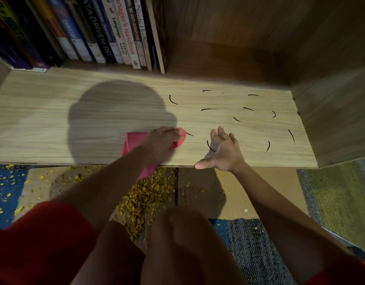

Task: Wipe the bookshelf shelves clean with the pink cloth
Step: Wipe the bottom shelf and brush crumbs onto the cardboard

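The wooden shelf board (54, 120) lies in front of me, with several short black curved marks (208, 109) on its right half. My left hand (161, 141) lies on top of the pink cloth (134, 141) near the front edge, fingers curled over its far end. Part of the cloth hangs off the shelf front. My right hand (225, 152) rests open on the board to the right of the cloth, fingers spread and thumb at the front edge. One black mark (210, 148) lies just beside its fingers.
A row of upright books (107, 33) fills the back left of the shelf. The shelf's side wall (331, 112) closes the right end. Below the front edge, yellow crumbs (144, 194) lie scattered on cardboard (249, 192) and carpet. My knees are at the bottom.
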Tool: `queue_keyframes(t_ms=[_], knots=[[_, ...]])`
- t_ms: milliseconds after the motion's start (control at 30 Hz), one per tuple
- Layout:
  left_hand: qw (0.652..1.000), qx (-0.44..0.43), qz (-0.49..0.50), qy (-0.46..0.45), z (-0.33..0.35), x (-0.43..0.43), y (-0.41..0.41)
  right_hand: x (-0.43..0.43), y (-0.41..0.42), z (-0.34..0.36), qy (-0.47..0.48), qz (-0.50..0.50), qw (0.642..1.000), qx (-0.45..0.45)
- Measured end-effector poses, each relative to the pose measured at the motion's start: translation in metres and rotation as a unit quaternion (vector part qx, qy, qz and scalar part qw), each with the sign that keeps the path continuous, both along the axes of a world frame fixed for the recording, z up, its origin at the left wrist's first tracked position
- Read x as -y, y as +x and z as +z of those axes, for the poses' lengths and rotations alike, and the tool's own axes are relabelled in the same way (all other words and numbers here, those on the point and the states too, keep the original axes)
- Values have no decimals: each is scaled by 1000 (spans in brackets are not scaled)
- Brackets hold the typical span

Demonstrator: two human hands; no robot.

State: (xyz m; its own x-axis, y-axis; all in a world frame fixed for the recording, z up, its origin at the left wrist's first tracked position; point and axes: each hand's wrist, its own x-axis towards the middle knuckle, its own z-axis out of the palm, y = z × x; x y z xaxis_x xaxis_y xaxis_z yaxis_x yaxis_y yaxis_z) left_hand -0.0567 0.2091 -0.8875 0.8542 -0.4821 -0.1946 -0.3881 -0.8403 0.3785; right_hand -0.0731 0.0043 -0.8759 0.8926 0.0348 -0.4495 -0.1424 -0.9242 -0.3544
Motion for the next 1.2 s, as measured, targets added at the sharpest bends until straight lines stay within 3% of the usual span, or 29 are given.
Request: queue_keyframes(t_ms=[200, 400, 667, 833, 1033, 1200], knots=[[995, -17, 94, 18, 8, 19, 21, 1, 0, -1, 1, 1, 1000, -5], [1000, -16, -15, -16, -7, 2, -4, 0, 0, -2, 6, -4, 1000, -1], [991, -23, 132, -14, 4, 26, 12, 0, 1, 0, -6, 0, 1000, -5], [999, -25, 29, -36, -12, 11, -3, 0, 1, 0, 0, -2, 1000, -3], [995, -8, 97, -3, -3, 40, 19, -1, 1, 0, -4, 2, 1000, -2], [999, 5, -27, 22, -5, 23, -4, 1, 0, -1, 4, 2, 1000, 3]])
